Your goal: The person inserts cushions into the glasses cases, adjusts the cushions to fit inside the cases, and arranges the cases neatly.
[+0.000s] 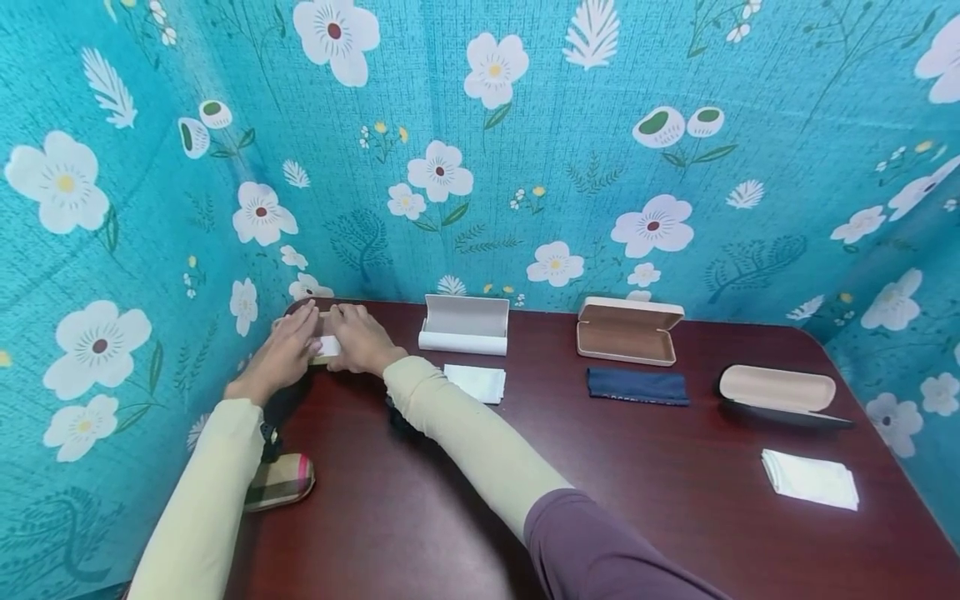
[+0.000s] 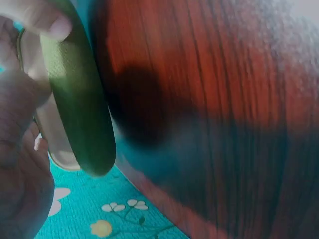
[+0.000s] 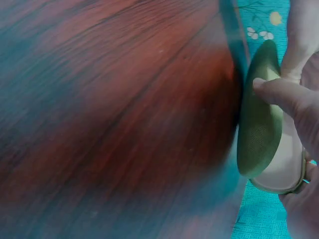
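At the far left corner of the table, my left hand (image 1: 283,350) and right hand (image 1: 362,340) hold an olive-green glasses case (image 2: 77,94) between them. The case stands open, with its beige lining (image 3: 281,167) showing. In the right wrist view, a thumb (image 3: 274,92) presses on the rounded green shell while other fingers reach around the lined half. Between the hands in the head view shows a small white piece (image 1: 327,346), cloth-like, partly hidden by the fingers.
Beside my left forearm lies a plaid case (image 1: 281,482). Along the back stand an open white case (image 1: 463,342), an open brown-lined case (image 1: 626,340) and an open black case (image 1: 776,387). Folded cloths lie before them: white (image 1: 476,383), navy (image 1: 637,387), white (image 1: 810,478). A floral curtain (image 1: 480,167) surrounds the table.
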`<state>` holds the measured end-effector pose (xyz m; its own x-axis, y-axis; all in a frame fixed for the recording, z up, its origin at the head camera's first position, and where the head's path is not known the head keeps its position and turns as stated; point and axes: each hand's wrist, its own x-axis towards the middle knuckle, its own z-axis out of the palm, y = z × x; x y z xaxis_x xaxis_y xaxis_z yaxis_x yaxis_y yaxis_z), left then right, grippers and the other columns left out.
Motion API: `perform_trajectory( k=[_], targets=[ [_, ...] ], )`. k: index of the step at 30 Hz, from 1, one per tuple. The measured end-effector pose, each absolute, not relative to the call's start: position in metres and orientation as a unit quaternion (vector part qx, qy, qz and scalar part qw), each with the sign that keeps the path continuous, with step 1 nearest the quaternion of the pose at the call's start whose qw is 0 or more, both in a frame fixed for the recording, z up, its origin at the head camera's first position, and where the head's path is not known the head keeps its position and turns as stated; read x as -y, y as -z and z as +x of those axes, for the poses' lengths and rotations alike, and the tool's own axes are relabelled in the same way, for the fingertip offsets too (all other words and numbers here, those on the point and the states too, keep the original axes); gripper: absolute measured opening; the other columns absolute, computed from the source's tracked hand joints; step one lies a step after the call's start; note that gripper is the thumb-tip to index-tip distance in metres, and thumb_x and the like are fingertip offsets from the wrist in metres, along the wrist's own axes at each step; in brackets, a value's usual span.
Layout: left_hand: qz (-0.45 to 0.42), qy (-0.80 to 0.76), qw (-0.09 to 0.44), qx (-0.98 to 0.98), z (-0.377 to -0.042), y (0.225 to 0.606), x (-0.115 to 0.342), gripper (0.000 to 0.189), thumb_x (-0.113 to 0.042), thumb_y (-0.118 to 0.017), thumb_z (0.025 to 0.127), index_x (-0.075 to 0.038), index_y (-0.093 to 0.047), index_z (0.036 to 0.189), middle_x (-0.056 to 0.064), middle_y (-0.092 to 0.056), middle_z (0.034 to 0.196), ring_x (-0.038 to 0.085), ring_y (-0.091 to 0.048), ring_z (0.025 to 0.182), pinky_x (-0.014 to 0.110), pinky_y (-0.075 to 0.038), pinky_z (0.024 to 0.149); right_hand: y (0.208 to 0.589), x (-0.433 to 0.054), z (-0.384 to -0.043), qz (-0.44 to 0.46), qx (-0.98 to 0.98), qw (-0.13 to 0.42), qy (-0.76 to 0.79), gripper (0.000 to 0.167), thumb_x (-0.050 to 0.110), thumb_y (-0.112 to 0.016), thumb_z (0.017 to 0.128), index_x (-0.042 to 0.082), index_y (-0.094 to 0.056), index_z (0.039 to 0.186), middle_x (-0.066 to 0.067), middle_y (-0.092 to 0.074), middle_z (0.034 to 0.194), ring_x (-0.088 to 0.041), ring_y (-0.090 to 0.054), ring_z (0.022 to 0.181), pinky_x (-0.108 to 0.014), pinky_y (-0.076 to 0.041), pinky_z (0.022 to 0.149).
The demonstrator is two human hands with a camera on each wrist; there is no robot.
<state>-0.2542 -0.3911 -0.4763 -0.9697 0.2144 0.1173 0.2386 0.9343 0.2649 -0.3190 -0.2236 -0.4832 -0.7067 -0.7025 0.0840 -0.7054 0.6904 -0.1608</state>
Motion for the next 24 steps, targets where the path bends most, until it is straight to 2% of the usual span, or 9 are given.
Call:
perform_trajectory(
  k=[4, 9, 15, 24],
  targets=[
    [-0.124, 0.148, 0.025, 0.981, -0.252, 0.475, 0.393, 0.08, -0.014, -0.07, 0.095, 0.01, -0.024, 0.156, 0.031, -0.022, 0.163, 0.048, -0.02, 0.151, 0.064, -0.013, 0.121, 0.486, 0.222, -0.318, 0.385, 0.919, 0.028, -0.076, 0.095, 0.054, -0.076, 0.086, 0.008, -0.032, 0.157, -0.007, -0.042, 0.156, -0.019, -0.042, 0.141, -0.025, -0.037, 0.116],
    [-0.118, 0.13, 0.044, 0.983, -0.25, 0.475, 0.392, 0.089, -0.012, -0.082, 0.085, 0.008, -0.029, 0.155, 0.03, -0.032, 0.158, 0.047, -0.027, 0.146, 0.063, -0.021, 0.12, 0.487, 0.22, -0.315, 0.393, 0.915, 0.052, -0.079, 0.089, 0.054, -0.076, 0.086, 0.008, -0.038, 0.153, -0.006, -0.049, 0.148, -0.018, -0.048, 0.132, -0.024, -0.044, 0.109],
    [-0.124, 0.104, 0.11, 0.981, -0.247, 0.478, 0.39, 0.086, -0.011, -0.089, 0.076, 0.009, -0.043, 0.147, 0.03, -0.048, 0.144, 0.047, -0.042, 0.135, 0.064, -0.029, 0.114, 0.491, 0.22, -0.31, 0.411, 0.905, 0.097, -0.059, 0.083, 0.055, -0.076, 0.085, 0.009, -0.045, 0.146, -0.005, -0.054, 0.141, -0.017, -0.051, 0.125, -0.023, -0.048, 0.103],
    [-0.124, 0.08, 0.158, 0.976, -0.246, 0.478, 0.385, 0.073, -0.007, -0.091, 0.071, 0.009, -0.052, 0.13, 0.029, -0.057, 0.129, 0.047, -0.051, 0.121, 0.064, -0.039, 0.103, 0.497, 0.218, -0.306, 0.422, 0.892, 0.144, -0.071, 0.065, 0.05, -0.077, 0.087, 0.011, -0.053, 0.133, -0.003, -0.057, 0.133, -0.016, -0.054, 0.117, -0.024, -0.049, 0.098]
  ],
)
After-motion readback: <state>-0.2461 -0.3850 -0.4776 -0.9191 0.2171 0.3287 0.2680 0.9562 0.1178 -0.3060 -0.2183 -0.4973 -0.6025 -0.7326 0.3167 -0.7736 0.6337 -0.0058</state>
